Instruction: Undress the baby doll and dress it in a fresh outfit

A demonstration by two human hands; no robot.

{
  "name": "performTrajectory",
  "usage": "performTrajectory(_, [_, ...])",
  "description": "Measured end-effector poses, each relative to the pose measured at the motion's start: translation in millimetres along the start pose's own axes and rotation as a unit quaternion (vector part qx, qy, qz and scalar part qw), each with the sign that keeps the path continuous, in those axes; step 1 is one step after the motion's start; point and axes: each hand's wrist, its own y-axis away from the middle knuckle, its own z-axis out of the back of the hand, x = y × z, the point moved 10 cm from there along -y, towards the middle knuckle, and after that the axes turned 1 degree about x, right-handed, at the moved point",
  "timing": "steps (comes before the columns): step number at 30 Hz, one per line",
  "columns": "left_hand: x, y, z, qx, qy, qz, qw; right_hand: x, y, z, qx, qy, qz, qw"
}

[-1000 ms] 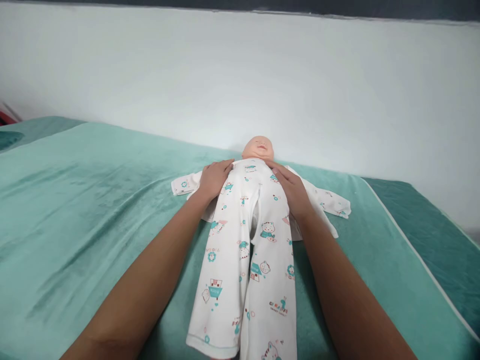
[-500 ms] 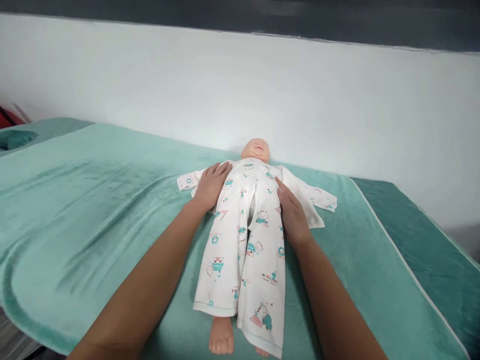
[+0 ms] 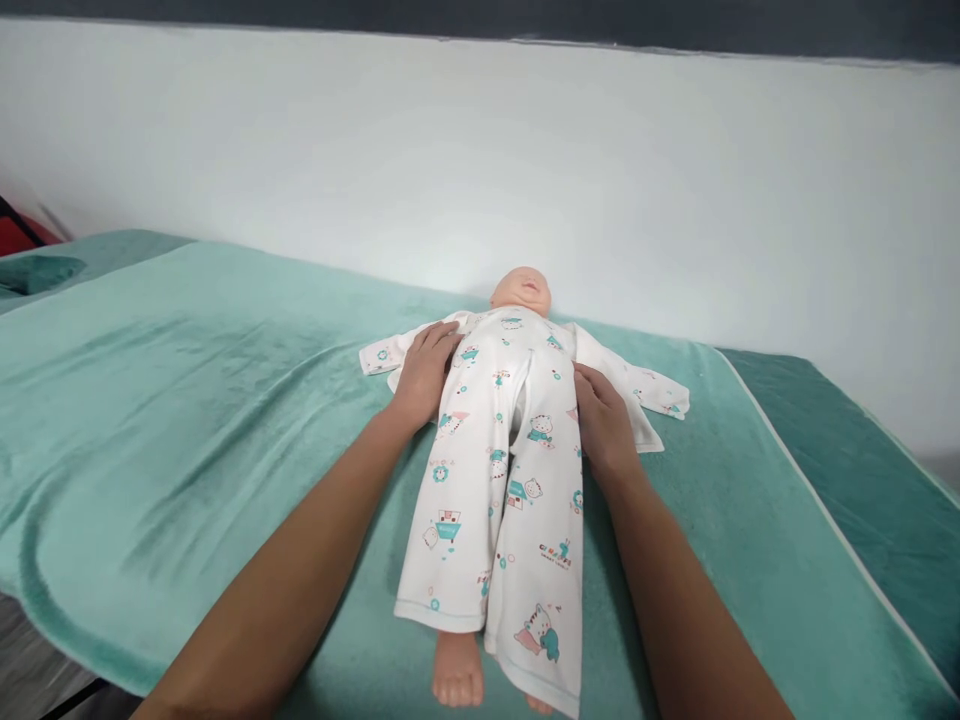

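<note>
A baby doll lies on its back, its head toward the wall. White printed baby trousers cover its front from the chest down to the ankles, and a white baby shirt with its sleeves spread shows on both sides. My left hand lies along the left edge of the trousers, its fingers stretched out over the shirt. My right hand is at the right edge of the trousers with bent fingers closed against the cloth; its fingertips are partly hidden. One bare foot sticks out of the left trouser leg.
A green plush blanket spreads under the doll, with a darker green cover at the right. A white wall rises just behind the doll's head. Grey floor shows at the lower left, and something red at the far left.
My right hand has slid down from the chest along the side of the trousers and its fingers have bent. My left hand stays at the left edge. The view has shifted, bringing the feet into sight.
</note>
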Motion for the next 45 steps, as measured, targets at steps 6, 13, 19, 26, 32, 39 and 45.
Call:
performTrajectory(6, [-11.2,6.7,12.2,-0.027,-0.092,0.05,0.994,-1.6,-15.3,-1.7,0.008,0.099,-0.003,0.995])
performTrajectory(13, [-0.2,18.4,7.5,-0.013,0.155,0.238,0.959,11.5,-14.8,-14.0,0.069,0.014,0.027,0.997])
performTrajectory(19, [-1.4,28.8,-5.9,-0.016,0.301,0.296,0.906,17.4,-11.7,-11.7,0.073,0.013,0.03,0.997])
performTrajectory(26, [-7.5,28.8,-11.8,0.016,0.366,0.259,0.894,16.9,-13.1,-16.0,0.099,0.05,0.039,0.993])
performTrajectory(32, [-12.2,23.7,-23.6,0.036,0.499,0.3,0.812,14.7,-11.2,-13.0,0.086,0.026,0.045,0.995])
performTrajectory(39, [-8.8,22.5,-48.0,0.077,0.619,0.318,0.714,12.0,-19.8,-6.7,0.058,0.024,0.034,0.997])
performTrajectory(45, [-11.4,23.1,-56.8,0.091,0.628,0.342,0.693,-3.8,-35.4,-10.3,0.076,0.064,0.047,0.994])
